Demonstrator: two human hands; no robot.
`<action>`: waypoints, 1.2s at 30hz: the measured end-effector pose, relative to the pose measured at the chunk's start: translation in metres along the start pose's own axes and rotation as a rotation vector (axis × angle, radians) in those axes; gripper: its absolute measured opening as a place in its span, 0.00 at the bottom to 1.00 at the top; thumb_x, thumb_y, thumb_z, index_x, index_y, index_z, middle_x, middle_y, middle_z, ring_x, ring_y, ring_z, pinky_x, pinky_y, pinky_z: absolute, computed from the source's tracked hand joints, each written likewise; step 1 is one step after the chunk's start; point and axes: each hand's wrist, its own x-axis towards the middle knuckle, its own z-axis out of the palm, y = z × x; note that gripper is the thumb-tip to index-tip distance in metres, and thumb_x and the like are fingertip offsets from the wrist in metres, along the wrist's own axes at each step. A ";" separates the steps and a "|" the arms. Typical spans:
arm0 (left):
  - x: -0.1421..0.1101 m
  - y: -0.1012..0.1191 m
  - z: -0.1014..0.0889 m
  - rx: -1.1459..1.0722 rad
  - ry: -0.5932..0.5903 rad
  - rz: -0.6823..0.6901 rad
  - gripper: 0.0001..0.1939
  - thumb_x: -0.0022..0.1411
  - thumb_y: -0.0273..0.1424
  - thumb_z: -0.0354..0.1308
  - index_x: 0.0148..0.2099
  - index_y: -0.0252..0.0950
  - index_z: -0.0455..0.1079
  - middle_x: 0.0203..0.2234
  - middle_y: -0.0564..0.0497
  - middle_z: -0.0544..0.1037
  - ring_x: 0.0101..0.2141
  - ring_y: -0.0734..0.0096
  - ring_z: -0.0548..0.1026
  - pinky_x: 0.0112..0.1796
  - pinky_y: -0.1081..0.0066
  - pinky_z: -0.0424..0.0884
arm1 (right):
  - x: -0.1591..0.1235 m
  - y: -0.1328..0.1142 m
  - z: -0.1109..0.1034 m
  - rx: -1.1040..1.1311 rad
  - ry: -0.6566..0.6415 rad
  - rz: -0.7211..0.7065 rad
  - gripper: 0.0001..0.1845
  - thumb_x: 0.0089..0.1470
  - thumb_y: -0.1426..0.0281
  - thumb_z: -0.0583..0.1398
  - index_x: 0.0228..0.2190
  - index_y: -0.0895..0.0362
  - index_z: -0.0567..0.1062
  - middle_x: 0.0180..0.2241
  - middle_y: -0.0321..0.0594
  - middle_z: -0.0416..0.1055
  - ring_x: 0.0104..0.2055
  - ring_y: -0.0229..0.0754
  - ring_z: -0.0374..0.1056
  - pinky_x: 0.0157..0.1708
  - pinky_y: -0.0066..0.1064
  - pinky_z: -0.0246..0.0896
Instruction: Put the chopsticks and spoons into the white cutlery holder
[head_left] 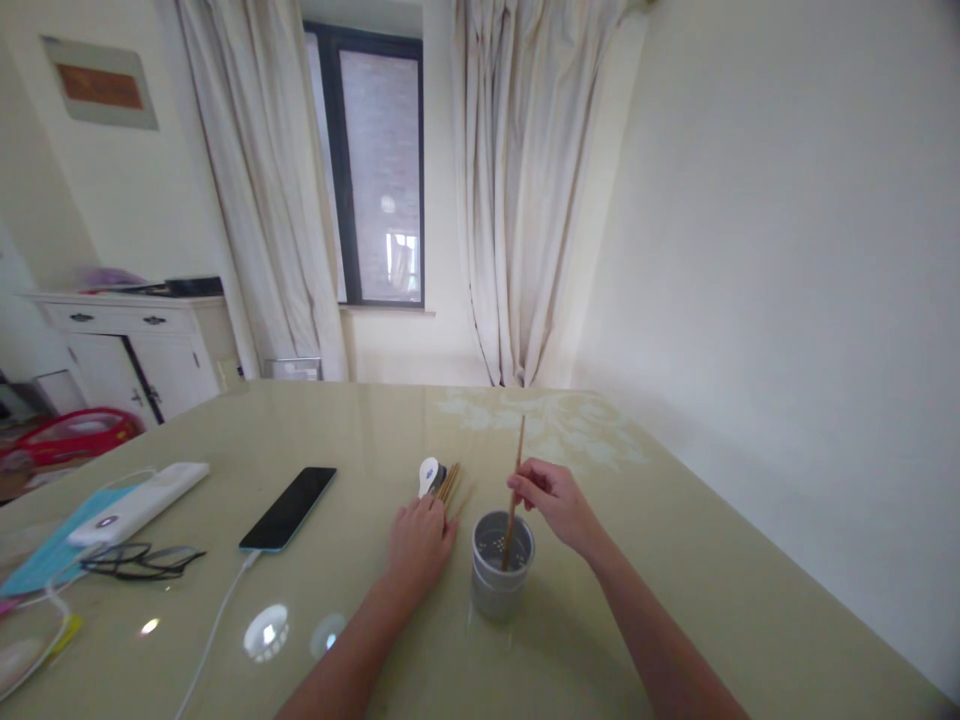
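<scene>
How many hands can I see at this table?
2. The left hand rests low over the table, at the near end of the thin sticks; the right hand pinches a single stick, its lower end inside the grey cup. No others show.

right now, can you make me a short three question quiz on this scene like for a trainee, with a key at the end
1. Multiple choice: where is the lower end of the stick that the right hand holds?
a) on the cabinet
b) inside the grey cup
c) under the glasses

2. True or false: the left hand is inside the cup.

3. Short answer: what is plugged into the near end of the phone?

Key:
1: b
2: false, the left hand is outside, to the left of the cup
3: a white cable
</scene>
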 end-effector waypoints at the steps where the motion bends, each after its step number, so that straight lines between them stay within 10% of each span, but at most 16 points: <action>1: 0.000 0.000 0.000 0.007 0.003 0.007 0.13 0.74 0.35 0.51 0.44 0.37 0.76 0.45 0.40 0.81 0.51 0.50 0.78 0.51 0.57 0.69 | 0.000 0.002 0.005 -0.015 -0.022 0.001 0.26 0.57 0.46 0.68 0.25 0.55 0.79 0.23 0.37 0.76 0.24 0.39 0.67 0.27 0.30 0.62; 8: 0.005 0.009 -0.003 -0.217 -0.005 -0.089 0.17 0.78 0.39 0.44 0.48 0.37 0.71 0.37 0.43 0.83 0.40 0.56 0.82 0.41 0.63 0.71 | -0.011 0.036 0.015 0.063 0.242 0.031 0.32 0.61 0.40 0.60 0.33 0.56 0.84 0.23 0.37 0.72 0.22 0.38 0.62 0.23 0.31 0.57; 18: -0.004 0.016 0.004 -0.808 0.066 0.257 0.14 0.76 0.37 0.47 0.51 0.40 0.72 0.45 0.45 0.82 0.46 0.60 0.80 0.48 0.62 0.74 | -0.013 0.045 0.040 0.244 0.086 0.203 0.29 0.55 0.42 0.68 0.37 0.57 0.81 0.31 0.39 0.79 0.34 0.46 0.75 0.35 0.34 0.68; 23: -0.006 0.013 -0.009 -0.950 0.239 0.167 0.24 0.78 0.45 0.41 0.52 0.39 0.75 0.48 0.41 0.81 0.52 0.57 0.77 0.54 0.57 0.72 | -0.005 0.049 0.004 0.252 0.585 0.018 0.29 0.59 0.40 0.63 0.32 0.54 0.76 0.32 0.41 0.78 0.31 0.42 0.72 0.31 0.33 0.67; 27: -0.009 0.024 -0.025 -1.177 0.084 0.208 0.27 0.78 0.49 0.40 0.61 0.43 0.72 0.59 0.44 0.78 0.60 0.59 0.74 0.61 0.56 0.70 | -0.004 0.047 -0.029 0.307 0.899 -0.104 0.26 0.59 0.42 0.63 0.33 0.53 0.72 0.27 0.35 0.74 0.26 0.39 0.67 0.29 0.32 0.65; 36: -0.013 0.044 -0.038 -1.447 -0.186 0.187 0.26 0.72 0.53 0.54 0.58 0.41 0.76 0.46 0.48 0.83 0.45 0.61 0.81 0.48 0.64 0.78 | -0.014 0.022 0.011 0.320 0.428 -0.007 0.25 0.59 0.45 0.66 0.35 0.55 0.79 0.25 0.36 0.74 0.22 0.37 0.65 0.23 0.29 0.61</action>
